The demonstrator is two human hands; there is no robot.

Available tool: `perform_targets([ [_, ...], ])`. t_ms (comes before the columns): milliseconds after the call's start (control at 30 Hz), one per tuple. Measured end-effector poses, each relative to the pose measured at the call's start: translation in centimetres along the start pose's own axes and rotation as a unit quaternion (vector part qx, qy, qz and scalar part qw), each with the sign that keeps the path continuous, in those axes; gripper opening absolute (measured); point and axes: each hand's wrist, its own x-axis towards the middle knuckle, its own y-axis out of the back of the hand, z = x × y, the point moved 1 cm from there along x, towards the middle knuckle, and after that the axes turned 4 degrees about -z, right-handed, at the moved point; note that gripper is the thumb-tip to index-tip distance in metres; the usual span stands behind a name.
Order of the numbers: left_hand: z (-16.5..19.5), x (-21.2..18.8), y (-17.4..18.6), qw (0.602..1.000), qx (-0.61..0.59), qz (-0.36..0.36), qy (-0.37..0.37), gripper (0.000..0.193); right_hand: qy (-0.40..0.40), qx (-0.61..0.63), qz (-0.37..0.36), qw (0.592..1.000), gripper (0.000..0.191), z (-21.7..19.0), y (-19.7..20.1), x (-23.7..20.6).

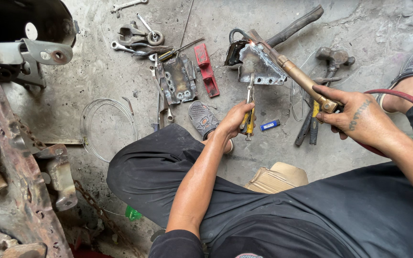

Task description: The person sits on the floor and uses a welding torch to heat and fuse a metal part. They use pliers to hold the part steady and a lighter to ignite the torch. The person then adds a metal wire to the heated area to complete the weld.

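Rusted frame (10,191): cut off by the left and bottom edges, so its full shape cannot be made out.
Dark housing (20,19): top left corner, mostly out of frame, kind unclear.
Red hose (407,98): curves behind the right wrist and leaves at the right edge; its far end is hidden.
Metal bracket (263,67): grey, scorched plate on the concrete floor (96,71), upper middle; its rear is hidden by the torch and a dark hammer handle (295,26).
Torch (302,79): brass tube slanting up-left from the right hand, tip touching the bracket's top edge, where a small bright glow shows.
Right hand (354,114): fingers curled closed round the torch's valve end; fingertips hidden beneath.
Left hand (235,122): fingers wrapped shut round the yellow handles of pliers (249,102); palm side not visible.
Pliers: upright, nose meeting the bracket's lower edge; whether it actually bites the metal is hard to tell.
Blue tube (269,125): small, lying just beside the left hand.
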Motion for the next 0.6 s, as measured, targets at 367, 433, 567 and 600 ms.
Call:
perform_targets([
  [367,-0.06,0.12,0.03,1.0,0.002,-0.001,0.006,0.028,-0.001,0.003,0.002,1.0,0.068,-0.1,-0.06,0.07],
  [433,-0.08,0.2,0.06,1.0,-0.004,-0.006,0.006,0.028,0.009,0.011,0.0,1.0,0.068,-0.29,-0.07,-0.06],
  [567,-0.17,0.26,0.15,1.0,-0.002,-0.001,0.006,0.029,-0.012,-0.005,0.002,1.0,0.065,-0.68,-0.12,-0.27],
  [600,-0.17,0.26,0.16,1.0,0.0,-0.001,0.007,0.029,-0.012,0.007,0.006,1.0,0.063,-0.78,-0.08,-0.26],
])
